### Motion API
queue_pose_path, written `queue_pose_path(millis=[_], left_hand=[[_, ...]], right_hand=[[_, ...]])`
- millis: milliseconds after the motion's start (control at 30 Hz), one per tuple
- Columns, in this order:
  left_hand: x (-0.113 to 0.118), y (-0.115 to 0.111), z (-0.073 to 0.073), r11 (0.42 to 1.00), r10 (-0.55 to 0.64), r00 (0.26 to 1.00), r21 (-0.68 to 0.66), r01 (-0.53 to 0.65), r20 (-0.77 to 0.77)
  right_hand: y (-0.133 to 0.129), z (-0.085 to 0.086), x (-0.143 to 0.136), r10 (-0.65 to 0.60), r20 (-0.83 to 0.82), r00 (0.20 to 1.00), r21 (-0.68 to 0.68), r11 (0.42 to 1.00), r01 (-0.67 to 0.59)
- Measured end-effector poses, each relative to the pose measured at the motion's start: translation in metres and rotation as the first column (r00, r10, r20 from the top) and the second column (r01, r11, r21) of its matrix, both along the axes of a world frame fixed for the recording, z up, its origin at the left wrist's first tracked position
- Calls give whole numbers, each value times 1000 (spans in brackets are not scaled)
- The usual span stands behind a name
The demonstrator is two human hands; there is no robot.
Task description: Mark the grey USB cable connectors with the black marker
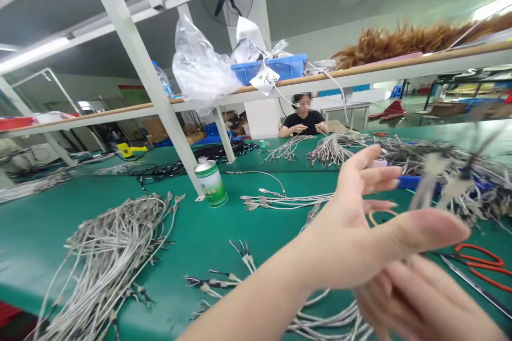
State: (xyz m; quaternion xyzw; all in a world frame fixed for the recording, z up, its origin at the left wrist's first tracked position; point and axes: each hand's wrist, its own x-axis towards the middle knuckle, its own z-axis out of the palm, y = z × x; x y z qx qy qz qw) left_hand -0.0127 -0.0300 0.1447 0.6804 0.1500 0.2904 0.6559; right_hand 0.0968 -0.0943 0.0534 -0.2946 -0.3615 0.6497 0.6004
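My left hand reaches in from the bottom middle, its fingers spread apart and the thumb stretched to the right. Below and partly behind it is my right hand, blurred; its fingers are mostly hidden. Just beyond my left thumb, two pale cable ends with dark wires are smeared by motion; what holds them is hidden. White cables lie beneath my hands, with stripped dark wire ends to the left. Orange-handled scissors rest beside my right hand.
A large bundle of grey cables covers the left of the green table. A green-and-white can stands by a shelf post. More cables are heaped at right. Across the table sits a person; overhead runs a shelf.
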Motion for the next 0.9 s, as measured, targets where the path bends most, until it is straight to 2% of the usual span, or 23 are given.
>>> queue_pose_path(millis=[67, 133, 200, 233, 300, 400, 467, 500, 567, 633, 700, 767, 833, 900], left_hand=[[-6, 10, -4, 997, -33, 986, 61, 44, -162], [-5, 17, -20, 998, -52, 949, 5, 56, -309], [0, 22, -42, 992, -126, 962, -16, 126, -241], [3, 23, -52, 983, -180, 954, -66, 168, -240], [5, 25, -67, 970, -236, 887, -47, 237, -396], [-6, 29, -69, 957, -229, 802, 22, 289, -552], [-20, 37, -60, 965, -156, 791, 81, 250, -591], [-28, 44, -54, 968, -97, 790, 127, 216, -605], [-45, 64, -43, 950, 66, 774, 276, 144, -630], [-59, 92, -36, 886, 271, 738, 459, 59, -618], [-66, 128, -35, 791, 404, 683, 607, 72, -608], [-65, 168, -38, 668, 512, 638, 734, 125, -575], [-54, 210, -42, 541, 638, 570, 828, 147, -518], [-36, 252, -46, 458, 746, 478, 878, 137, -464]], right_hand=[[17, 12, 6, -100, -116, 988, 35, 994, 104], [33, 29, 12, -147, -206, 967, 74, 983, 165], [42, 49, 18, -150, -254, 955, 132, 973, 188], [45, 59, 22, -155, -271, 950, 166, 965, 205], [46, 79, 35, -183, -310, 933, 241, 934, 263], [47, 98, 70, -262, -335, 905, 337, 864, 375], [53, 102, 102, -379, -186, 907, 326, 846, 421], [58, 101, 118, -450, -79, 889, 284, 845, 453], [70, 95, 146, -583, 24, 812, 224, 795, 564], [82, 83, 163, -635, 61, 770, 176, 766, 618], [93, 67, 168, -612, 110, 783, 138, 790, 598], [104, 49, 164, -549, 186, 815, 113, 836, 537], [117, 30, 156, -480, 261, 838, 103, 877, 470], [138, 12, 151, -445, 299, 844, 86, 894, 440]])
